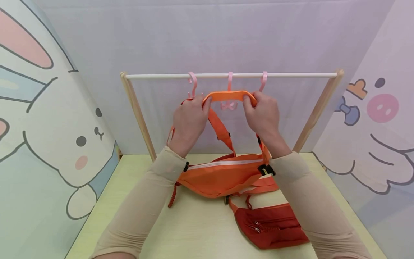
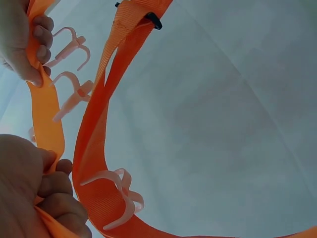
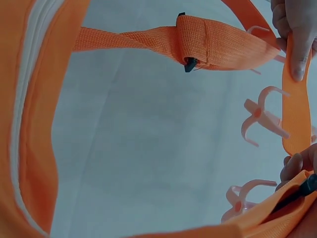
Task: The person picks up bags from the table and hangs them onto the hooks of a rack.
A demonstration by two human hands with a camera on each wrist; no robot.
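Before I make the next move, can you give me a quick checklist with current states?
1. Left hand grips strap: ok.
2. Right hand grips strap: ok.
3. Middle hook on rail: ok.
4. Strap in front of middle hook's stem: ok.
5. Strap seated on that hook: cannot tell; the hands are holding it up.
6. Red bag on table: ok.
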